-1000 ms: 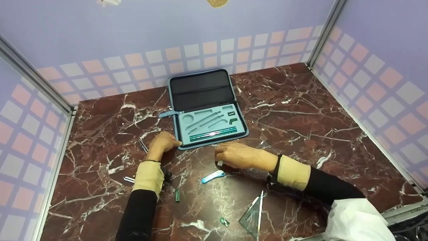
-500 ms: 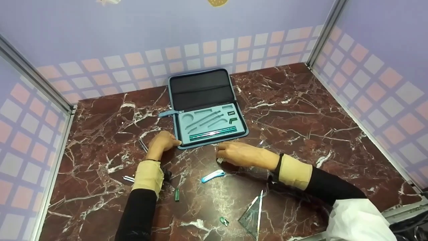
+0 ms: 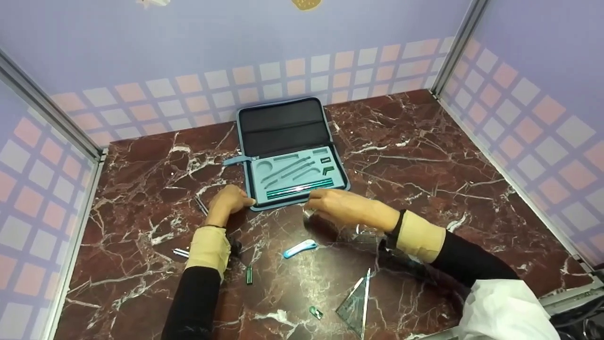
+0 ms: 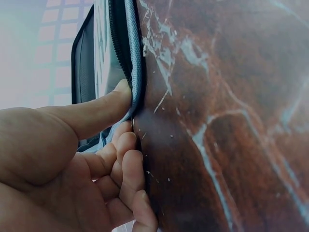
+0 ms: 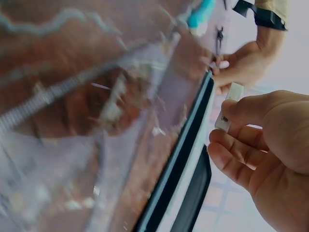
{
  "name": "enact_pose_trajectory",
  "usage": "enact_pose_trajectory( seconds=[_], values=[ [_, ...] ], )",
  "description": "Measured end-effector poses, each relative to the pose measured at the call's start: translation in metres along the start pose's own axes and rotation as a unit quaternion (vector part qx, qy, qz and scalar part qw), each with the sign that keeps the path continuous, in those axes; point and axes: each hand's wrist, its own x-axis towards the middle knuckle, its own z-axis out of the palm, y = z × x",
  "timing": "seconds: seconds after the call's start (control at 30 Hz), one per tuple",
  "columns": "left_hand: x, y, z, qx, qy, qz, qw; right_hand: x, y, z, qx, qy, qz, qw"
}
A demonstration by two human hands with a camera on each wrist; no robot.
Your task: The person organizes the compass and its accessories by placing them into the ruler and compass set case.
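Observation:
An unzipped blue case lies at the back with its lid raised and a pale moulded tray inside. My left hand grips its front left corner; in the left wrist view the thumb presses on the zipped rim and the fingers curl against its outer side. Just off the front edge, my right hand holds a small white block, apparently an eraser, pinched by the thumb. In the tray, dark green shiny sticks fill the front slot; several other slots are bare.
A blue and white cutter-like piece, a small green tube, a small green piece and a clear set square lie on the marbled table. Silvery sticks lie at the left. Patterned panels stand around.
My right hand has lifted slightly and moved closer to the case's front edge with the white block. My left hand stays at the case's corner.

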Motion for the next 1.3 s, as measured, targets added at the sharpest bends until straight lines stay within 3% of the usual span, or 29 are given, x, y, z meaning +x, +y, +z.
enact_pose_trajectory(
  seconds=[0.5, 0.9, 1.3],
  values=[
    [0.000, -0.001, 0.000, 0.003, -0.004, 0.016, 0.9999, 0.001, 0.031, -0.041, 0.032, 0.052, 0.048, 0.9970],
    [-0.001, 0.000, -0.001, 0.003, 0.004, 0.021, 0.9998, 0.002, 0.064, -0.051, 0.033, 0.073, 0.085, 0.9932],
    [0.003, -0.002, 0.000, 0.003, -0.001, 0.022, 0.9998, 0.009, 0.083, -0.059, 0.017, 0.073, 0.153, 0.9854]
  ],
)
